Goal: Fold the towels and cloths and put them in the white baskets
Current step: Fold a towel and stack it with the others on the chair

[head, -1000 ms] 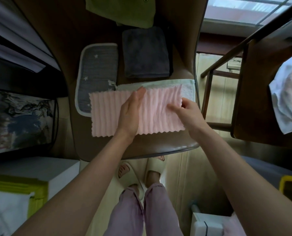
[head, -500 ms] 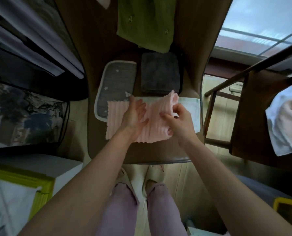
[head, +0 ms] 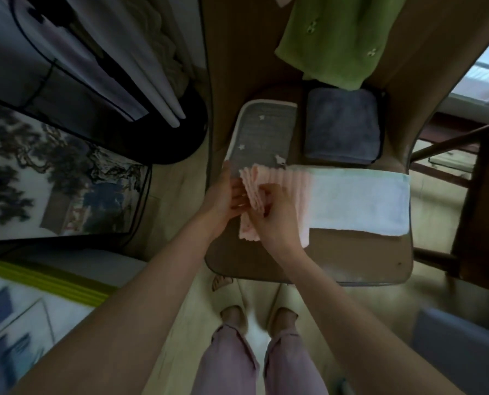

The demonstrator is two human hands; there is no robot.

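A pink ribbed cloth [head: 293, 182] lies folded over on itself on the brown chair seat [head: 351, 258], on top of a pale blue-white towel [head: 360, 203]. My right hand [head: 277, 220] pinches the cloth's folded-over edge at the left side. My left hand [head: 223, 198] rests beside that edge with its fingers straight, touching the fold. A grey star-patterned cloth [head: 263, 135] and a folded dark grey towel [head: 341, 126] lie behind. No white basket is in view.
A green garment [head: 337, 35] hangs over the chair back. A second wooden chair [head: 482, 201] stands to the right. A dark round stand [head: 163, 129] and a painted panel [head: 58, 178] are on the left, a white box with a green band [head: 38, 283] at lower left.
My right hand carried the pink cloth's right edge leftward over the rest, folding it in half. The pale towel underneath is now uncovered. The camera view shifted left.
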